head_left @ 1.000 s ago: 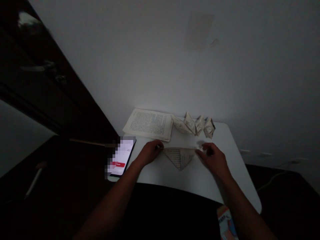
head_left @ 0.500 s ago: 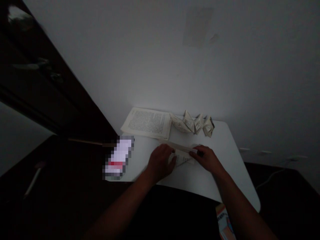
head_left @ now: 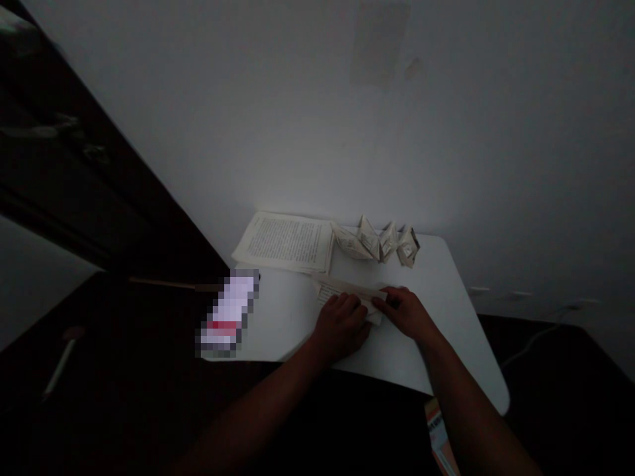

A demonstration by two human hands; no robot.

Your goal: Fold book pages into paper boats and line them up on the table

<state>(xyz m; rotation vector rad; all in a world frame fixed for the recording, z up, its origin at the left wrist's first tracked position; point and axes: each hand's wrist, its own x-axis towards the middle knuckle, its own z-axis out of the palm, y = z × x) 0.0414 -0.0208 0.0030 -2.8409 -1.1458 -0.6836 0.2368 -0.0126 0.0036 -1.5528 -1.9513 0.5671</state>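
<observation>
A partly folded printed paper (head_left: 328, 289) lies on the white table (head_left: 278, 317) in front of me. My left hand (head_left: 344, 327) rests on top of it, fingers curled and pressing down near its middle. The right end of the paper is pinched between the thumb and fingers of my right hand (head_left: 399, 309). Behind the hands stand several folded paper boats (head_left: 367, 239) in a row, made of the same printed paper. A stack of printed sheets (head_left: 290, 241) lies flat to the left of the boats.
A phone (head_left: 231, 311) with a blurred-out screen lies at the table's left edge. The wall (head_left: 297, 132) rises right behind the table. A dark door (head_left: 89, 172) stands at left. Below the table's front edge is a colourful box (head_left: 439, 433); a cable (head_left: 536, 334) runs at right.
My left hand has moved right along the paper and turned palm down onto it, uncovering the paper's left part. My right hand keeps its pinch. The view has shifted slightly.
</observation>
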